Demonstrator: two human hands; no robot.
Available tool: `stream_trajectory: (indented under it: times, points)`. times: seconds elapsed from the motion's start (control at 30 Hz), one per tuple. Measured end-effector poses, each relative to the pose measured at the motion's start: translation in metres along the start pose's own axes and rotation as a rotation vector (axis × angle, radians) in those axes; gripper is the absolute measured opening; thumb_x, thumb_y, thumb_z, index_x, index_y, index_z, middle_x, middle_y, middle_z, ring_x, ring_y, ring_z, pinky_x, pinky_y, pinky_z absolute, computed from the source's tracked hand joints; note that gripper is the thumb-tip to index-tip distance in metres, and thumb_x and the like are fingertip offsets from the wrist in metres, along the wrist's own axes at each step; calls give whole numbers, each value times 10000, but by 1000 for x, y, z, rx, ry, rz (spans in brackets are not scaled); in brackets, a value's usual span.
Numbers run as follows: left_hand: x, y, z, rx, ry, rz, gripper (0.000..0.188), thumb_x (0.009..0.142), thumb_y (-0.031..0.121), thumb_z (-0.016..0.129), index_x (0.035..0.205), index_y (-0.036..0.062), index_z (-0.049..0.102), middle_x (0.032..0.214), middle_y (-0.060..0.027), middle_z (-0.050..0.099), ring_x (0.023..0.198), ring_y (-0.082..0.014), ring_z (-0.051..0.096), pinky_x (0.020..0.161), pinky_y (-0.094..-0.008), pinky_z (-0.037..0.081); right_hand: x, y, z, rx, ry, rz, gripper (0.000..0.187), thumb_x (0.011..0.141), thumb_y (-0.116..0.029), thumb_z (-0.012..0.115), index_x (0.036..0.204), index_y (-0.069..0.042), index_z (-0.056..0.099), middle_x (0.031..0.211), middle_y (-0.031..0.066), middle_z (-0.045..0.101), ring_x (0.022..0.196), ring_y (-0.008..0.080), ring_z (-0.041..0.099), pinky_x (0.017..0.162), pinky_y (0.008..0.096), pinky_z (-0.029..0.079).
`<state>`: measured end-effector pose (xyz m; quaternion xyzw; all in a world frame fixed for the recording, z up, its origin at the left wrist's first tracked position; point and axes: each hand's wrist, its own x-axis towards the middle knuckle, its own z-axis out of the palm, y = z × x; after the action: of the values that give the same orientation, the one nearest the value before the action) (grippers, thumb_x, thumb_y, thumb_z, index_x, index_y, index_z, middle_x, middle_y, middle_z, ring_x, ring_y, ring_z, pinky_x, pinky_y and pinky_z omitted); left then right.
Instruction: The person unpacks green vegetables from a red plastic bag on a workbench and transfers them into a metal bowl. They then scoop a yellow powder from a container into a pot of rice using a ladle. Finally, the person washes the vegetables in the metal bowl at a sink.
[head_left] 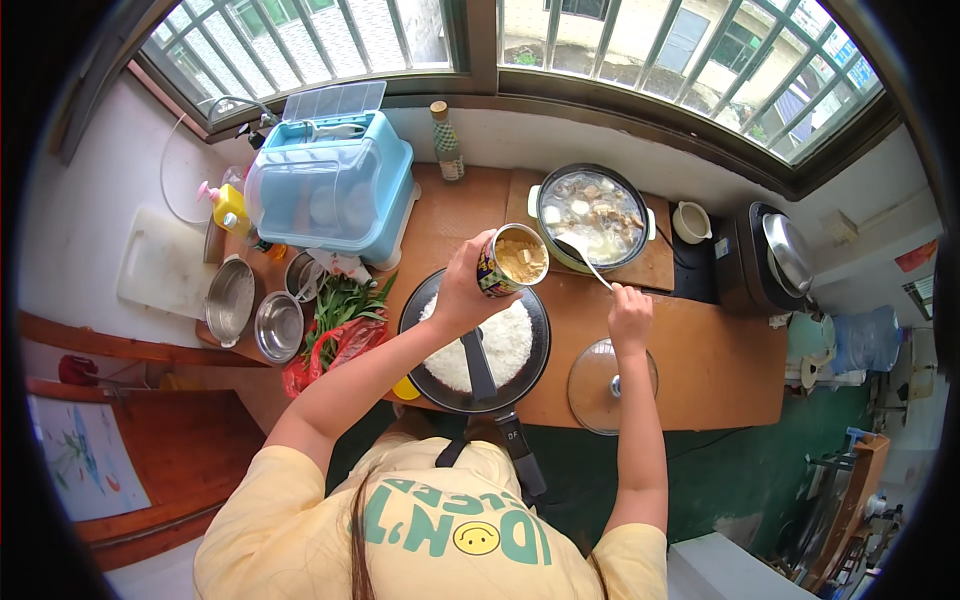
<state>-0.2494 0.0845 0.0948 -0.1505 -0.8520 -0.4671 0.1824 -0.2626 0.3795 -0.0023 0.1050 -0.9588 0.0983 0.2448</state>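
Observation:
My left hand (465,290) is wrapped round an open can (488,268) that holds yellowish powder, tilted so its mouth shows. Pinched in my right hand (630,318) is the handle of a white spoon (592,264). The spoon's head is at the near rim of a white-handled pot (545,215), which holds pale broth with chunks of food. Below the can stands a dark frying pan (408,330) full of white, rice-like grains (455,368). A black, flat-handled utensil (478,365) lies across the grains. Beside the pan, under my right forearm, is a round glass lid (590,385).
Left of the pan are green leaves (345,300) in a red bag (350,345) and metal bowls (278,325). A blue dish box (385,190) and a bottle (447,150) stand behind. A small pot (692,222) and a dark cooker (750,260) are at right.

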Motion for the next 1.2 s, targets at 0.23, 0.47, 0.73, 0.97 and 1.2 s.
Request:
stream_trajectory:
  times: [0.23, 0.47, 0.73, 0.97, 1.2]
  points:
    - [-2, 2, 2, 91, -48, 63, 836, 556, 165, 838, 1249, 90, 375, 1143, -139, 529, 1057, -333, 530, 898, -404, 438, 20, -20, -33, -53, -65, 126, 328, 791, -276, 654, 1044, -73, 607, 937, 44, 589, 905, 219, 542, 796, 387, 399]
    - [-1, 10, 3, -174, -83, -74, 839, 579, 161, 833, 1266, 88, 358, 1148, -128, 525, 1080, -287, 534, 903, -376, 442, 60, -35, -53, -91, -208, 228, 319, 790, -257, 656, 1049, -80, 599, 943, 62, 578, 978, 240, 529, 830, 429, 406]
    - [-9, 14, -7, -362, -93, -172, 847, 612, 161, 828, 1287, 90, 322, 1163, -120, 523, 1096, -230, 532, 915, -340, 438, 40, 2, -7, -75, -279, 223, 107, 771, -120, 613, 829, -35, 587, 868, 132, 582, 789, 322, 602, 665, 420, 495]
    - [-18, -4, -17, -187, -26, -59, 843, 617, 168, 827, 1285, 83, 319, 1205, -143, 489, 1127, -268, 510, 931, -351, 426, 47, 4, -17, -144, -135, 54, 75, 723, -10, 545, 709, -45, 611, 779, 97, 576, 752, 285, 569, 677, 383, 490]
    - [-21, -8, -30, -102, 9, 42, 854, 571, 165, 832, 1273, 89, 351, 1167, -146, 505, 1080, -335, 517, 904, -393, 441, 46, 1, -2, -107, -258, 72, 39, 732, -84, 612, 730, -45, 617, 799, 109, 589, 802, 291, 586, 700, 391, 490]
